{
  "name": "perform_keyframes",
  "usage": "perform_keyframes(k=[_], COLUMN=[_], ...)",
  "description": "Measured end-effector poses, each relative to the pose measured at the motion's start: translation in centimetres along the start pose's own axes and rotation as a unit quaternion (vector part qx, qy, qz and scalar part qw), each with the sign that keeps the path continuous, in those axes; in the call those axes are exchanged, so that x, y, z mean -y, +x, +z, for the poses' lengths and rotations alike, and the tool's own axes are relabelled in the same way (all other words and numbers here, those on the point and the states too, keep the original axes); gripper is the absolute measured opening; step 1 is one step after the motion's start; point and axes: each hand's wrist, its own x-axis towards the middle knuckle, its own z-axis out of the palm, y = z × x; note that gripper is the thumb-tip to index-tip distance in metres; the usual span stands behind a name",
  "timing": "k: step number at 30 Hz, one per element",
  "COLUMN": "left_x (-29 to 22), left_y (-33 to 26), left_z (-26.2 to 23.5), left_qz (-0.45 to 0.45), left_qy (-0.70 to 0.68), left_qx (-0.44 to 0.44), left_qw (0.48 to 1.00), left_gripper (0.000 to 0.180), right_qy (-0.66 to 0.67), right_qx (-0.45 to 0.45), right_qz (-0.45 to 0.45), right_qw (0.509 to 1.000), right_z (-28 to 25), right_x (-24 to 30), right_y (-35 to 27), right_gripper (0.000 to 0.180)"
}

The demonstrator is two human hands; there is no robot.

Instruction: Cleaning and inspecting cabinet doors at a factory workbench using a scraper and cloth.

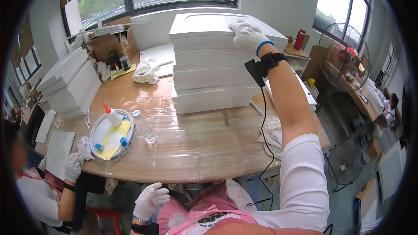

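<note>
A tall stack of flat white panels [204, 78] stands at the table's far middle. Atop it, the uppermost panel [204, 22] has a shallow outline on its face. My right hand [249, 35], in a white knit glove with a blue cuff, lies on that panel near its right side, fingers stretched over the surface. The undersides of the fingers are hidden. Down by my lap, below the table's front edge, my left hand [150, 201] is gloved too, with fingers loosely apart and nothing visible in them.
A round tub [96, 141] carries a white glue bottle with a red tip [113, 116] and small blue blocks. Beside it stands a clear bottle [146, 128]. Another panel stack [72, 85] rises at left. A co-worker's gloved hand [72, 167] holds a panel. A fan [344, 56] stands right.
</note>
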Motion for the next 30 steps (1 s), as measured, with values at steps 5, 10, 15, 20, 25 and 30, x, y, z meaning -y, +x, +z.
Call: perform_keyframes(k=[5,10,15,20,25,30], left_x=[-0.6,-0.6,-0.9,-1.9,-3.6,-1.7], left_y=[-1.2,-1.8,-2.4,-3.5,-4.9,-7.2], left_z=[-1.4,-1.3,0.0,3.2,10.2,15.4], left_qz=[0.029,0.036,0.047,0.056,0.050,0.006], left_qy=[-0.004,0.022,0.018,0.057,0.043,0.005], left_qx=[-0.025,-0.016,0.031,0.069,0.250,0.147], left_qw=[0.999,0.999,0.998,0.994,0.966,0.989], left_gripper=[0.038,0.039,0.039,0.040,0.053,0.056], right_qy=[-0.068,-0.115,-0.156,-0.142,-0.128,-0.051], right_qx=[-0.004,-0.024,-0.185,-0.214,-0.211,-0.112], right_qz=[-0.020,-0.048,-0.175,-0.221,-0.288,-0.323], right_qw=[0.997,0.992,0.954,0.941,0.925,0.938], right_z=[-1.9,-3.8,-7.3,-10.7,-11.3,-7.8], right_x=[0.4,2.1,0.1,3.3,5.7,7.6], right_y=[-1.3,-5.9,-12.8,-24.1,-32.0,-35.3], right_gripper=[0.045,0.041,0.041,0.043,0.045,0.045])
